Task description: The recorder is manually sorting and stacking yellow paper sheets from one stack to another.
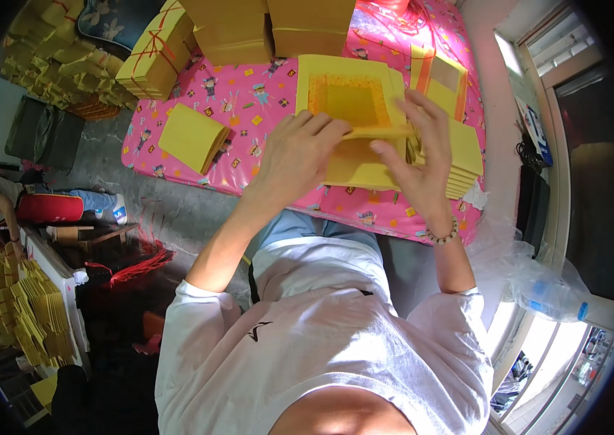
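Observation:
My left hand (299, 148) is closed, its fingertips pinching the folded edge of a yellow paper sheet (359, 172) in front of me. Around the right end of that raised fold, my right hand (426, 156) is open, thumb and fingers apart; a beaded bracelet circles its wrist. Beyond the fold lies yellow paper with an orange speckled border (315, 90) around a darker centre. Just right of my right hand sits a stack of yellow folded papers (465, 156). A smaller folded yellow bundle (189, 136) rests apart on the left.
A pink printed cover (245, 109) spreads over the table. Tall yellow stacks (231, 36) and a red-tied bundle (153, 54) stand at its back. Red string (401, 18) lies at the far right. A plastic bottle (550, 293) is at right; another person (2, 199) bends at left.

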Demonstrator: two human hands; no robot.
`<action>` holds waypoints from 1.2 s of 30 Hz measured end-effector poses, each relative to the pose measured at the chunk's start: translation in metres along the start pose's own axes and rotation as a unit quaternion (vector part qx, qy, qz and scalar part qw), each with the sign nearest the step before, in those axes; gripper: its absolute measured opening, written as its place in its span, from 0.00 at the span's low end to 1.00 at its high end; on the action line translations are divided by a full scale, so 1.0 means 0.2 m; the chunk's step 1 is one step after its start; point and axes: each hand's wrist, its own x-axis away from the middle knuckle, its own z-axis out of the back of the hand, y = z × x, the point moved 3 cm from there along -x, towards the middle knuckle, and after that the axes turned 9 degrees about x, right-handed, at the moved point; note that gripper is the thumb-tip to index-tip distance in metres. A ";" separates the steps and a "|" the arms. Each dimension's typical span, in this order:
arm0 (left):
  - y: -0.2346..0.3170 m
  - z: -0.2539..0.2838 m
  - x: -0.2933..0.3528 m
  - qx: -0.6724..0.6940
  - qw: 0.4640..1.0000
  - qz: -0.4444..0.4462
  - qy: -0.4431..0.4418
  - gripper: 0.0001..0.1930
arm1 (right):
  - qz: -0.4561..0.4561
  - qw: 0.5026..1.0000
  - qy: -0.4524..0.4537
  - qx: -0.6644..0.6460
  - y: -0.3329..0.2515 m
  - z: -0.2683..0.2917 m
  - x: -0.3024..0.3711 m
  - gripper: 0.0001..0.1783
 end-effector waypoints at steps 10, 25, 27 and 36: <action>-0.03 0.14 0.04 0.239 0.959 0.040 0.145 0.10 | -0.204 0.885 -0.081 -0.411 0.26 -0.22 0.04 0.54; -0.15 -0.07 0.01 0.301 0.920 0.096 0.233 0.26 | -0.196 0.883 -0.131 -0.405 0.14 -0.24 0.04 0.37; -0.14 -0.05 -0.03 0.265 0.928 0.087 0.248 0.28 | -0.205 0.882 -0.130 -0.403 0.13 -0.23 0.02 0.36; -0.14 -0.03 -0.14 0.601 0.758 0.249 0.044 0.26 | -0.278 0.859 -0.133 -0.408 0.14 -0.22 -0.09 0.25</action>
